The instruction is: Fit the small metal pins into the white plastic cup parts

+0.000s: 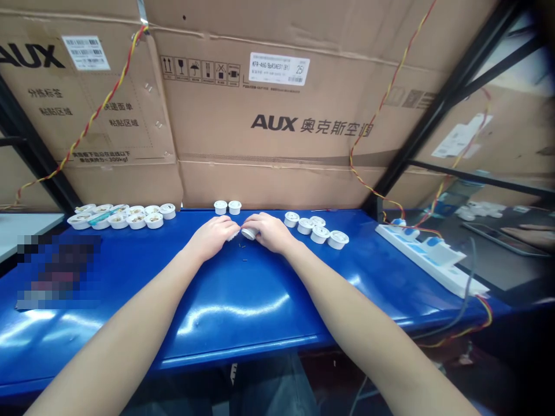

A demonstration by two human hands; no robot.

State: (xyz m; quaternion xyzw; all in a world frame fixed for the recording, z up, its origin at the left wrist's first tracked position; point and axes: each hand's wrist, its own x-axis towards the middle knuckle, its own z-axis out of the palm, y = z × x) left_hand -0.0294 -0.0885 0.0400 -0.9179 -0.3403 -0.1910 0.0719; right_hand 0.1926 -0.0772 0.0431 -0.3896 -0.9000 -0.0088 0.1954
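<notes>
My left hand [213, 236] is closed around a white round piece [235, 234], mostly hidden by the fingers; I cannot tell whether it is a cup or a lid. Close beside it, my right hand [271, 230] grips a small white plastic cup [248, 233], tilted with its side toward me. Both hands are low over the blue table [234, 294]. A few tiny dark slivers [243, 247] lie on the tabletop just below them. Behind the hands stand two small white lidded cups [221, 207], side by side.
Several white cups with small brownish contents [118, 221] stand at the back left, a teal strip across them. Several more white cups [319, 234] are at the right. A white power strip [427, 260] lies along the right edge. Cardboard [277, 144] walls the back; twisted wires hang before it.
</notes>
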